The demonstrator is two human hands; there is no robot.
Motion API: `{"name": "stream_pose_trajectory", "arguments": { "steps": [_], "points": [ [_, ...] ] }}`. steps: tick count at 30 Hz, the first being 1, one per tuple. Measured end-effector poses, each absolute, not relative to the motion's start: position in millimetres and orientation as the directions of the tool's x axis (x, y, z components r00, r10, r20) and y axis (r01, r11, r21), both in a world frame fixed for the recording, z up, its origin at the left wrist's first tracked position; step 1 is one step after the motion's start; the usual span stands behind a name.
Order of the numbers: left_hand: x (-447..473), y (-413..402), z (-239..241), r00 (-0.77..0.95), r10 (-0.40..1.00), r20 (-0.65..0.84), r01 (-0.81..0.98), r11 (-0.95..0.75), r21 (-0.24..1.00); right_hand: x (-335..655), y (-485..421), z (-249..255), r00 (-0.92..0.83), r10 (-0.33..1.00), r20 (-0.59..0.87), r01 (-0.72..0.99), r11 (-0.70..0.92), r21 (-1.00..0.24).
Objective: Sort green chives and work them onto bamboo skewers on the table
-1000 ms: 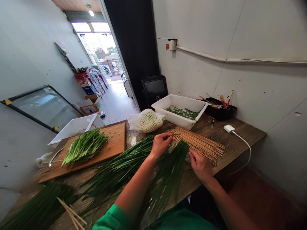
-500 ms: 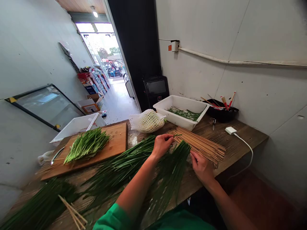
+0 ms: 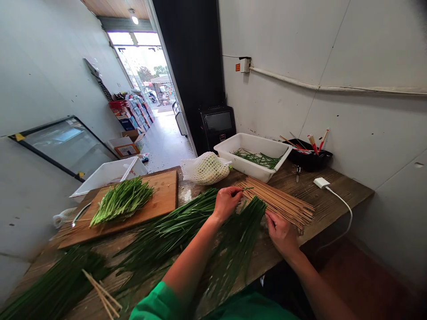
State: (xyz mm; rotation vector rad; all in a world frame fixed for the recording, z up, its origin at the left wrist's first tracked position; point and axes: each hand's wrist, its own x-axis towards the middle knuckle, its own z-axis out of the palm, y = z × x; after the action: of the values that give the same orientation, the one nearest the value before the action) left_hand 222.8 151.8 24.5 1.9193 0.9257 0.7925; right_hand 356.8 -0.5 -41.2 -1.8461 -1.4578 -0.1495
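My left hand [image 3: 227, 202] is closed in a pinch on a green garlic chive, whose short end sticks out to the right of the fingertips. Close by on the right, my right hand [image 3: 283, 230] has its thumb and fingers pinched at the top edge of a bunch of garlic chives [image 3: 245, 231]; its leaves fan down toward me. Whether a stick runs through that bunch is hidden. Bamboo skewers [image 3: 276, 200] lie in a flat pile just beyond both hands. Another heap of garlic chives [image 3: 180, 222] spreads to the left of my left wrist.
A cutting board [image 3: 163, 191] carries cut chive stalks [image 3: 122, 200]. Behind stand a net-wrapped bundle [image 3: 208, 169], a white tub [image 3: 233, 165] with chive pieces and a black tray [image 3: 310, 162]. A white charger [image 3: 321, 182] trails its cable off the right edge. Loose skewers [image 3: 100, 293] lie front left.
The whole view has shifted very slightly to the right. Both hands keep the same pinch and place over the chives.
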Motion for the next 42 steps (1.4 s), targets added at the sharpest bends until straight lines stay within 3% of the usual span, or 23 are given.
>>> {"name": "stream_pose_trajectory", "arguments": {
  "steps": [7, 15, 17, 20, 22, 25, 30, 36, 42],
  "points": [
    [224.8, 146.9, 17.7, 0.517, 0.778, 0.355, 0.342, -0.569, 0.748, 354.4, -0.1, -38.1, 0.370, 0.778, 0.508, 0.852, -0.066, -0.520],
    [224.2, 134.5, 23.3, 0.755, 0.603, 0.258, 0.338, -0.695, 0.635, 360.6, 2.4, -47.2, 0.447, 0.761, 0.470, 0.813, -0.126, -0.569],
    [213.2, 145.7, 33.2, 0.721, 0.657, 0.218, 0.466, -0.693, 0.550, 363.7, 2.0, -52.0, 0.444, 0.746, 0.496, 0.818, -0.112, -0.564],
    [192.5, 167.9, 43.3, 0.583, 0.793, 0.174, 0.729, -0.606, 0.319, 365.5, 1.4, -56.5, 0.430, 0.717, 0.549, 0.835, -0.084, -0.544],
    [181.0, 181.0, 43.7, 0.533, 0.836, 0.131, 0.812, -0.549, 0.195, 364.6, 1.1, -57.8, 0.425, 0.697, 0.578, 0.847, -0.080, -0.526],
    [169.4, 194.6, 38.0, 0.512, 0.859, 0.025, 0.852, -0.511, 0.117, 361.9, 0.9, -58.5, 0.424, 0.674, 0.605, 0.864, -0.101, -0.494],
    [157.8, 206.9, 30.4, 0.505, 0.856, -0.112, 0.863, -0.501, 0.058, 359.2, 1.5, -60.1, 0.388, 0.663, 0.640, 0.889, -0.086, -0.449],
    [159.4, 208.8, 26.6, 0.546, 0.837, -0.027, 0.827, -0.534, 0.174, 359.7, 0.3, -63.0, 0.405, 0.677, 0.615, 0.875, -0.091, -0.475],
    [162.4, 209.9, 17.5, 0.548, 0.836, -0.043, 0.826, -0.532, 0.187, 359.2, 0.3, -65.0, 0.412, 0.671, 0.617, 0.872, -0.093, -0.480]
  ]
}}
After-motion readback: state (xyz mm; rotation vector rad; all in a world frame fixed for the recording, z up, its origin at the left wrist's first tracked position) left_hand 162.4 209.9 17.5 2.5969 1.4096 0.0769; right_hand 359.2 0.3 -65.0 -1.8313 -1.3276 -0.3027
